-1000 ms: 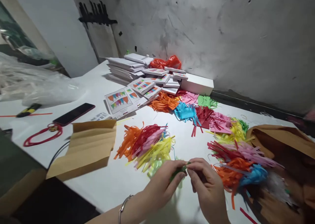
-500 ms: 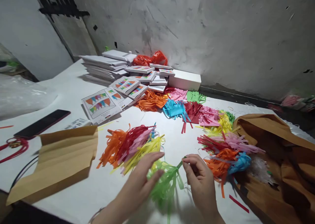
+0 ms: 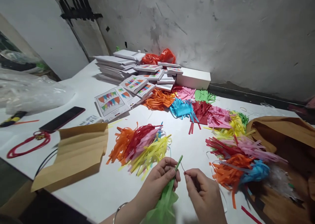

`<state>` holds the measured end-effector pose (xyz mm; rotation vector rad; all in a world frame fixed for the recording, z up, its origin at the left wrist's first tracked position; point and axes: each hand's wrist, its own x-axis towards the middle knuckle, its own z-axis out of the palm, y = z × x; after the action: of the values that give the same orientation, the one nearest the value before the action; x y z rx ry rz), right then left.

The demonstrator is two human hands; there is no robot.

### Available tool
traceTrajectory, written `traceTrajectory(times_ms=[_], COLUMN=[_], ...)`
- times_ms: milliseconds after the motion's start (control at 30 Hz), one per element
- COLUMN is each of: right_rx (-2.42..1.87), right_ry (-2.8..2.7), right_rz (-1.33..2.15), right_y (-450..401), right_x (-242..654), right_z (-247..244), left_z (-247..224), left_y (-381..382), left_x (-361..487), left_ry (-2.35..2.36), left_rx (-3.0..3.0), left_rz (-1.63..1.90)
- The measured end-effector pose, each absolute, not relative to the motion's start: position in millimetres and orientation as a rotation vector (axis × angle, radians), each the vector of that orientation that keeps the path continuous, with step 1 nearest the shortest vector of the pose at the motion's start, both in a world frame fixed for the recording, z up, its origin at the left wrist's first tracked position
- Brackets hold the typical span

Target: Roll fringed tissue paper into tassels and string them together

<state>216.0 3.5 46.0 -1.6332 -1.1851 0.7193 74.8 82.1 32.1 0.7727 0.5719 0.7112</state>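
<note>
My left hand [image 3: 161, 181] is closed around the neck of a green paper tassel [image 3: 165, 202]. The twisted top of the tassel sticks up past my fingers, while its strips hang toward me. Just to the right, my right hand [image 3: 203, 192] pinches a thin dark string [image 3: 182, 167] that runs up toward the tassel's tip; whether the two are joined I cannot make out. Beyond my left hand lies a row of tassels in orange, red, pink and yellow [image 3: 150, 151]. More tassels, among them an orange one [image 3: 228, 171] and a blue one [image 3: 257, 171], are heaped on the right.
Fringed paper bundles [image 3: 182, 108] line the table's far side, before stacked printed packs [image 3: 134, 83] and a white box [image 3: 195, 78]. A brown paper bag [image 3: 270, 128] stands at right. A folded brown paper [image 3: 78, 151], a phone [image 3: 62, 118] and clear plastic [image 3: 36, 91] lie left.
My left hand has closed on the green tassel's neck. My right hand has let go of the tassel's tip and now pinches the string. The view has turned slightly left.
</note>
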Motion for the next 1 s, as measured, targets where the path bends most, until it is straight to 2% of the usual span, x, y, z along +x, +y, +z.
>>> traceTrajectory(times_ms=[267, 367, 600, 1000], right_rx=[-1.711, -1.696, -1.618, -1.177], right_ry=[-1.242, -1.272, -1.078, -0.64], right_rz=[0.598, 0.633, 1.023, 1.495], right_y=[4, 4, 7, 18], right_x=[217, 220, 226, 228], right_z=[44, 45, 49, 36], left_z=[25, 17, 10, 19], left_y=[80, 81, 82, 81], left_x=[74, 70, 61, 57], left_ry=[0.67, 0.723, 0.678, 0.589], left_rx=[1.022, 1.278, 1.995, 2.062], left_rz=[0.751, 0.794, 1.013, 0.937])
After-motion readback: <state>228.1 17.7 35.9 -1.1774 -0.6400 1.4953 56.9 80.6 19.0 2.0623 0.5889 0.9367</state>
